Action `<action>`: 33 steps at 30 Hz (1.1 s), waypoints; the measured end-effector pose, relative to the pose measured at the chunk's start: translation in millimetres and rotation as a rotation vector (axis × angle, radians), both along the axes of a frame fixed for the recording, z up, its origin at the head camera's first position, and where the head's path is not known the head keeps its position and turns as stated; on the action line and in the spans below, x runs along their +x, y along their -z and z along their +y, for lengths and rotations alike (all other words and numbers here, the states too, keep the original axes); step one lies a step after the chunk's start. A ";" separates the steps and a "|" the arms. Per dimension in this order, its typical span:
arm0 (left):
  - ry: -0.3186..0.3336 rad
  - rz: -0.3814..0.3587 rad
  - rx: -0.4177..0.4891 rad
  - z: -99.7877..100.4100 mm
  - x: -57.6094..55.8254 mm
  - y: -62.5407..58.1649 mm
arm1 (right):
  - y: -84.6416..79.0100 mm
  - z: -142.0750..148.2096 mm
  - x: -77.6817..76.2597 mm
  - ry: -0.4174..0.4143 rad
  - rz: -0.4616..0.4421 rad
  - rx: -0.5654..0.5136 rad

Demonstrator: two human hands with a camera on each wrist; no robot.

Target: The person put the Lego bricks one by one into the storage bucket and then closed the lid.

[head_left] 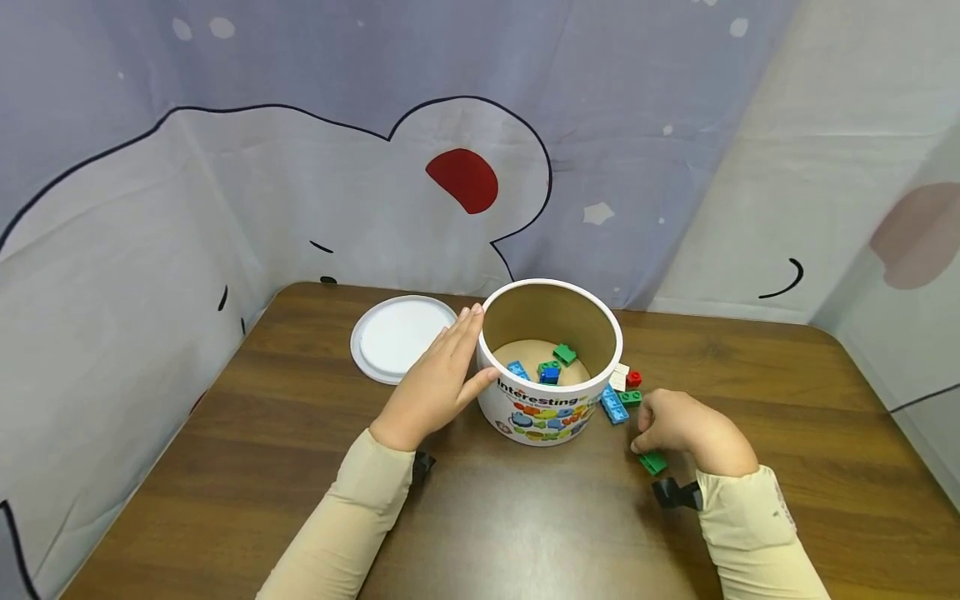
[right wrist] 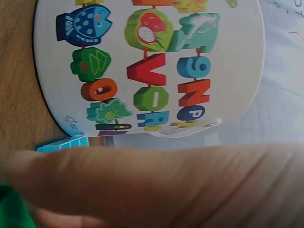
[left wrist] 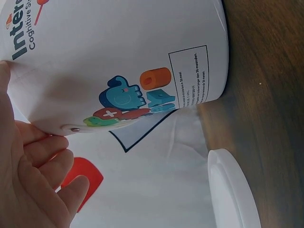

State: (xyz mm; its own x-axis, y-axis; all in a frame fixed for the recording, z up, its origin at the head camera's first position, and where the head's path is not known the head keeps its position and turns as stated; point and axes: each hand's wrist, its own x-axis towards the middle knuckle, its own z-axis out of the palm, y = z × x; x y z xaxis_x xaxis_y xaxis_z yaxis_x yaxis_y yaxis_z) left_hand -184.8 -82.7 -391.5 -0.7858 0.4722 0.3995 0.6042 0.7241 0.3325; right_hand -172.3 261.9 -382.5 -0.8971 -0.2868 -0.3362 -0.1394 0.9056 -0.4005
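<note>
A white round tub [head_left: 525, 408] stands upright with several small bricks inside, among them a green brick [head_left: 565, 354] and a dark blue brick [head_left: 550, 376]. My left hand [head_left: 438, 383] rests against the tub's left side and rim, its fingers nearly straight. To the right of the tub, my right hand [head_left: 690, 427] is low over the table with fingers bent. A green brick [head_left: 652, 462] shows right at its thumb tip, and in the right wrist view that green brick [right wrist: 14, 209] lies beside the thumb. Hidden fingertips leave me unable to tell whether they pinch it.
Beside the tub's right side lie a light blue brick [head_left: 614, 404], another green brick [head_left: 631, 398], a white brick [head_left: 618, 377] and a red brick [head_left: 634, 379]. A white lid [head_left: 401, 337] lies behind my left hand. A printed cloth [head_left: 337, 192] hangs behind the wooden table [head_left: 510, 517].
</note>
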 end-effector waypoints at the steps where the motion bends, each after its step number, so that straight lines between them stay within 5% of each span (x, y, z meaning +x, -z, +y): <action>1: 0.000 -0.001 -0.001 0.1 -0.1 -0.1 | -0.1 -1.1 1.4 0.002 -0.026 0.013; 11: -0.003 -0.004 -0.007 0.5 -0.3 0.3 | 0.2 -2.0 4.5 0.008 -0.106 0.056; 21: -0.002 -0.004 -0.007 0.0 0.1 -0.2 | -4.7 1.6 -2.5 -0.017 0.123 -0.008; 33: -0.002 -0.001 -0.010 0.0 -0.1 -0.3 | -13.4 -6.5 -3.7 0.053 0.461 -0.187</action>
